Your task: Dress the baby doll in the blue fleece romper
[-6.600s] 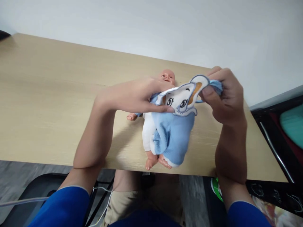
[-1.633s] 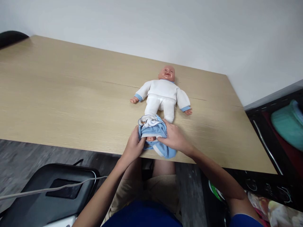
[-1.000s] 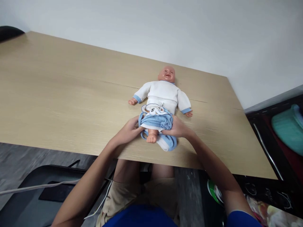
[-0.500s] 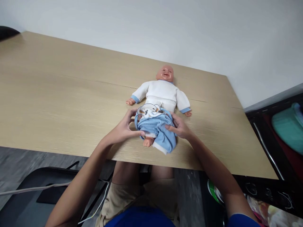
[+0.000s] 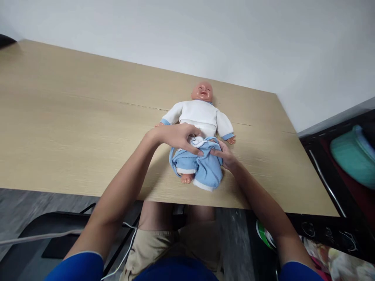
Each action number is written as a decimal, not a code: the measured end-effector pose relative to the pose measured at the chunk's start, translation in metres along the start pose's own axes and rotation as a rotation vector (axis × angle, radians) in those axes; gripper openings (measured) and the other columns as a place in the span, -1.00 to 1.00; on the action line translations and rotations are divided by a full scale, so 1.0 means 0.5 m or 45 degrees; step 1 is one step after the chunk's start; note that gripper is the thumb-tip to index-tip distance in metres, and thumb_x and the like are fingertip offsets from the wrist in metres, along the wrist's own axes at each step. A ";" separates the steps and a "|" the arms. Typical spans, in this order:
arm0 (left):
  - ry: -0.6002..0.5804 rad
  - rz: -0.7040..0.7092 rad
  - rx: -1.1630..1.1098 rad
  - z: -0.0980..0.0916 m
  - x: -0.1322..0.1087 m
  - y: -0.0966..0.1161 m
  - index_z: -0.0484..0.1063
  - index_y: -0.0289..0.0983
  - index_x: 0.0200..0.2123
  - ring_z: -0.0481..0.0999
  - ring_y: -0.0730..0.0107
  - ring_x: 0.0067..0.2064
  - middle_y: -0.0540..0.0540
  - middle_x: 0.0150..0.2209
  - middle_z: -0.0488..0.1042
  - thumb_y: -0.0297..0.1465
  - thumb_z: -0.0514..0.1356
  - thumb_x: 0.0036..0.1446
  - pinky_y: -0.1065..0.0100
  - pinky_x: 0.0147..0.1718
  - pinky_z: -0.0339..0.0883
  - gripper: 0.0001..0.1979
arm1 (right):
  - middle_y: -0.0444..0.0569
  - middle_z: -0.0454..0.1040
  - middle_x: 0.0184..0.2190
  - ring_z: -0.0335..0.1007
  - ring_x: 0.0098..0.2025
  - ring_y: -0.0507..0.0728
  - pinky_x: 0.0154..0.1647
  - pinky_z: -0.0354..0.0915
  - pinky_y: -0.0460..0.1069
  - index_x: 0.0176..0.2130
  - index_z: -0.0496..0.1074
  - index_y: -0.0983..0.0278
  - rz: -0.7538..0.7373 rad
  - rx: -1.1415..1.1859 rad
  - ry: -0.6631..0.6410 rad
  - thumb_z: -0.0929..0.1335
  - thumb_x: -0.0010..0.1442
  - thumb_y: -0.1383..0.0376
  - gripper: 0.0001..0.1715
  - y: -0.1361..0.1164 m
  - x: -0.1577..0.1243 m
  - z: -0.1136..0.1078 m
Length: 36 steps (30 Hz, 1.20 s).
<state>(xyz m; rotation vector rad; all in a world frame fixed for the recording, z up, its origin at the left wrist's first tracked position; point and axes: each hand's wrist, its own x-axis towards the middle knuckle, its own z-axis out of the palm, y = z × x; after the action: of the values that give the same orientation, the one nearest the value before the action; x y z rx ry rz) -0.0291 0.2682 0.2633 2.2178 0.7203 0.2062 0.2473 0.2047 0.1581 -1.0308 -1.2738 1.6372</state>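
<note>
A baby doll [image 5: 202, 93] lies on its back, dressed in a white top [image 5: 199, 112] with blue cuffs. Light blue doll trousers [image 5: 209, 171] with white hems cover its lower body. One foot [image 5: 187, 178] sticks out of the left trouser leg; no foot shows at the other hem. My right hand [image 5: 225, 155] grips the trousers at their right side, thumb on top of the cloth. Across the doll's waist reaches my left hand [image 5: 178, 136], fingers and thumb apart around the bunched waistband, the thumb resting on the cloth. The fingertips are partly hidden.
The wooden table [image 5: 88, 128] ends at a pale wall [image 5: 175, 35]. To the right a dark rack holds a teal basin [image 5: 353, 158]. A black chair [image 5: 32, 242] with a cable across it stands below on the left.
My left hand has moved from the trousers' left side up and right, over the doll's waist. The elephant front is now folded and mostly covered. My right hand keeps its hold.
</note>
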 end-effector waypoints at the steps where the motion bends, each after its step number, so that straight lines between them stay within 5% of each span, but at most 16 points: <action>1: -0.074 0.021 -0.041 -0.007 0.010 -0.002 0.61 -0.21 -0.16 0.47 0.23 -0.28 0.00 -0.33 0.52 0.18 0.53 0.19 0.23 -0.20 0.32 -0.43 | -0.07 0.73 -0.03 0.68 -0.04 0.22 0.03 0.63 0.03 0.15 0.66 0.11 -0.018 -0.022 -0.044 0.81 -0.03 -0.10 -0.14 -0.004 0.001 -0.007; 4: -0.146 0.177 -0.230 -0.010 0.036 -0.014 0.51 -0.20 -0.23 0.40 0.32 -0.34 0.05 -0.37 0.43 0.07 0.54 0.20 0.27 -0.28 0.27 -0.50 | -0.04 0.73 0.03 0.66 0.03 0.25 0.10 0.62 0.06 0.14 0.70 0.14 -0.043 -0.211 -0.203 0.80 0.08 -0.08 -0.24 -0.021 -0.001 -0.031; 7: -0.162 0.272 -0.408 0.002 0.056 -0.029 0.51 -0.20 -0.18 0.53 0.24 -0.21 0.00 -0.27 0.53 0.02 0.56 0.20 0.28 -0.17 0.40 -0.52 | -0.03 0.69 -0.10 0.62 -0.08 0.25 -0.01 0.61 0.08 -0.01 0.73 0.19 -0.007 -0.327 -0.314 0.77 0.14 -0.17 -0.34 -0.035 -0.011 -0.049; 12: -0.259 0.287 -0.555 0.021 0.075 -0.039 0.62 -0.23 0.01 0.66 0.14 -0.04 -0.11 -0.07 0.68 0.01 0.51 0.32 0.26 -0.03 0.51 -0.53 | -0.07 0.67 -0.11 0.56 -0.19 0.19 -0.18 0.53 0.03 0.11 0.69 0.10 -0.060 -0.065 -0.063 0.75 0.09 -0.30 -0.17 -0.044 -0.030 -0.043; 16: -0.424 0.268 -0.611 0.031 0.081 -0.044 0.62 -0.23 -0.19 0.60 0.22 -0.25 -0.03 -0.28 0.62 0.09 0.58 0.23 0.30 -0.27 0.44 -0.49 | -0.14 0.55 -0.26 0.40 -0.35 0.10 -0.35 0.35 -0.03 -0.02 0.63 0.11 -0.028 0.014 0.033 0.74 0.12 -0.31 -0.25 -0.052 -0.029 -0.033; 19: -0.440 0.273 -0.617 0.038 0.086 -0.051 0.63 -0.22 -0.26 0.62 0.20 -0.29 -0.01 -0.34 0.63 0.12 0.64 0.14 0.29 -0.31 0.46 -0.45 | -0.12 0.59 -0.25 0.43 -0.31 0.10 -0.30 0.38 -0.04 -0.04 0.65 0.17 0.028 -0.155 -0.175 0.75 0.09 -0.31 -0.22 -0.064 -0.021 -0.035; 25: -0.372 0.316 -0.647 0.044 0.092 -0.066 0.76 -0.20 0.07 0.76 0.03 0.16 -0.15 0.09 0.81 0.09 0.56 0.32 0.19 0.17 0.63 -0.47 | -0.23 0.33 -0.51 0.17 -0.46 0.01 -0.45 0.17 -0.07 -0.40 0.50 0.21 0.074 -0.369 -0.575 0.71 0.24 -0.23 -0.30 -0.079 -0.028 -0.063; 31: -0.468 0.241 -0.746 0.049 0.092 -0.063 0.67 -0.24 -0.19 0.68 0.19 -0.22 -0.04 -0.26 0.70 0.06 0.69 0.08 0.32 -0.26 0.54 -0.45 | -0.09 0.61 -0.30 0.48 -0.31 0.15 -0.27 0.49 0.02 -0.14 0.67 0.13 -0.002 0.016 -0.026 0.73 0.11 -0.36 -0.27 -0.043 -0.039 -0.064; 36: -0.466 0.258 -0.728 0.055 0.091 -0.055 0.64 -0.25 -0.38 0.58 0.28 -0.35 -0.04 -0.40 0.61 0.06 0.65 0.14 0.32 -0.37 0.52 -0.48 | -0.09 0.65 -0.22 0.55 -0.21 0.17 -0.15 0.57 0.02 0.00 0.67 0.10 0.100 0.051 -0.020 0.70 0.23 -0.31 -0.32 -0.021 -0.035 -0.071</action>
<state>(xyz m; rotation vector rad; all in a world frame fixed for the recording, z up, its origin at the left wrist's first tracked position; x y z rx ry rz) 0.0067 0.2910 0.2211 1.7061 0.1964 0.0855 0.2878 0.2017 0.1649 -1.0569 -1.2193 1.7267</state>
